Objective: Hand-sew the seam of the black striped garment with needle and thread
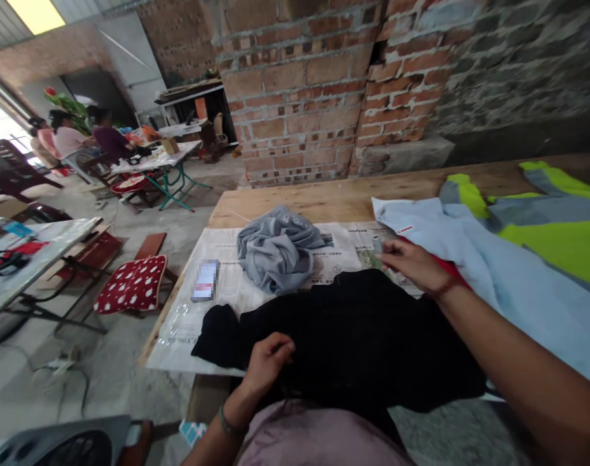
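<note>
A black garment lies spread along the front of the table, its near edge against my body. Over its left part rests my left hand, fingers curled and thumb against the forefinger; anything between them is too small to see. My right hand is stretched past the garment's far edge, thumb and fingers pinched together. At those fingertips is a small pale grey object; its kind is unclear. A crumpled grey cloth sits behind the black garment. A bit of red cloth shows behind my right wrist.
Newspaper sheets cover part of the wooden table, with a phone at left. Light blue fabric and yellow-green and grey pieces lie right. A stool with a red cushion stands left; people sit farther back.
</note>
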A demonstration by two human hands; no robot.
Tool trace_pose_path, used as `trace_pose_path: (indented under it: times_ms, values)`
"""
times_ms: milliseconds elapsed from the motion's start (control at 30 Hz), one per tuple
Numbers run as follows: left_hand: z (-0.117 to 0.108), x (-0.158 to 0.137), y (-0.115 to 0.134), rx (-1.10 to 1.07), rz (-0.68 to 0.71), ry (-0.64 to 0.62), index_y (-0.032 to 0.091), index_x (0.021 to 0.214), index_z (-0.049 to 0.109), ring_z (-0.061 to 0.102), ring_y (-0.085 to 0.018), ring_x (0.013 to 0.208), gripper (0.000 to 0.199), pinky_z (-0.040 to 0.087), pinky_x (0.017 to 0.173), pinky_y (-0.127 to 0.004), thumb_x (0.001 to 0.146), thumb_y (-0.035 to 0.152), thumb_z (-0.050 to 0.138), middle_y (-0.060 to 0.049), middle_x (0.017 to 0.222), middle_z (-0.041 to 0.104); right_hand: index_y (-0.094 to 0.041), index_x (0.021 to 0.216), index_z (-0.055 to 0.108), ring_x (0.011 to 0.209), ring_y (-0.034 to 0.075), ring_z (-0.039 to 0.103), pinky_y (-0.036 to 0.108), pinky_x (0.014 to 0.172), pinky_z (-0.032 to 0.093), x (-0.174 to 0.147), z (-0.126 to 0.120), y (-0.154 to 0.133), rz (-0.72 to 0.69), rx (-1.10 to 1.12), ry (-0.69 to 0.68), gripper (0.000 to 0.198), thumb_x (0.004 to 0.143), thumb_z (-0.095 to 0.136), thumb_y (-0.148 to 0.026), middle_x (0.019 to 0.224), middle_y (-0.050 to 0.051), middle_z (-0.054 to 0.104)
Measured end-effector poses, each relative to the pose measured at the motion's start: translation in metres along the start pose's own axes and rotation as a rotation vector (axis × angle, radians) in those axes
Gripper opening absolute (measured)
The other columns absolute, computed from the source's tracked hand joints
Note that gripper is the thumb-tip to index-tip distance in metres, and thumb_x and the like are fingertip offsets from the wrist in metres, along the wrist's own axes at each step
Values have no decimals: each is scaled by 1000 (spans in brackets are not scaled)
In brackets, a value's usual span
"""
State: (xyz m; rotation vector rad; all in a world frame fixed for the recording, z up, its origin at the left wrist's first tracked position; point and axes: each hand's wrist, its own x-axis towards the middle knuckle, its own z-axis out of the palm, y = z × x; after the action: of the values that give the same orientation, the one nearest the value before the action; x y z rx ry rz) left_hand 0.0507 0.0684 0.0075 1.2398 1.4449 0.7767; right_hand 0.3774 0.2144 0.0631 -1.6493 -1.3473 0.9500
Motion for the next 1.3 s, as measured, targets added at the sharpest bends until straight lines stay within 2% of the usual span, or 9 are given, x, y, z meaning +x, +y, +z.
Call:
trace_pose_path:
  times_ms: [33,100,167,267,400,533,700,933,1300]
  values:
    - [2,1,4,-60,-9,-8,15,73,61,47,-9,50,19,35,46,-19,72,34,59,1,55,55,-20,74,57,50,10,48,23,52,38,-24,9,-5,-35,43,-83,15,68,66,-29,56,-2,56]
    - [9,1,9,-204,11,-16,14,73,60,49,-8,51,21,35,45,-18,71,35,61,-1,62,59,-19,80,57,50,9,47,22,49,36,-74,33,-10,-67,303,-283,18,71,65,-33,58,-1,55]
    - [17,-3,10,-313,25,-9,13,72,59,50,-8,51,24,35,45,-18,70,37,62,-2,65,60,-18,82,57,46,7,45,22,45,33,-117,66,-7,70,497,-392,23,69,67,-34,56,-3,53]
    - [24,-14,5,-410,7,12,13,70,59,49,-7,48,27,35,43,-17,67,38,66,-1,63,60,-17,80,54,43,6,42,20,42,30,-159,119,6,283,706,-431,34,60,73,-35,54,-5,49]
    - [17,-33,-9,-500,-59,62,12,69,59,48,-6,45,28,31,40,-17,61,36,70,-1,62,60,-16,79,53,45,5,43,20,43,31,-186,160,25,333,745,-461,34,58,74,-34,58,-5,50]
    - [10,-49,-24,-557,-104,102,13,70,59,48,-6,44,25,31,39,-17,60,32,72,0,60,59,-16,81,54,48,6,44,20,45,33,-199,169,28,267,660,-522,31,62,72,-33,59,-5,50]
    - [14,-59,-31,-610,-88,66,13,72,59,47,-6,42,24,34,40,-17,61,30,72,3,51,54,-17,80,54,50,7,46,22,47,36,-212,168,21,206,533,-526,31,62,70,-36,66,-3,54]
    - [19,-63,-27,-610,-122,59,13,75,60,47,-7,44,27,34,41,-18,58,29,73,3,52,54,-18,76,52,57,11,48,24,51,41,-216,167,23,114,411,-458,29,59,69,-35,68,-2,54]
    - [15,-65,-21,-507,-131,28,10,75,64,42,-5,42,29,30,42,-19,57,31,71,2,52,55,-19,73,51,60,11,48,24,56,40,-214,167,30,-71,198,-436,21,63,65,-31,66,-3,53]
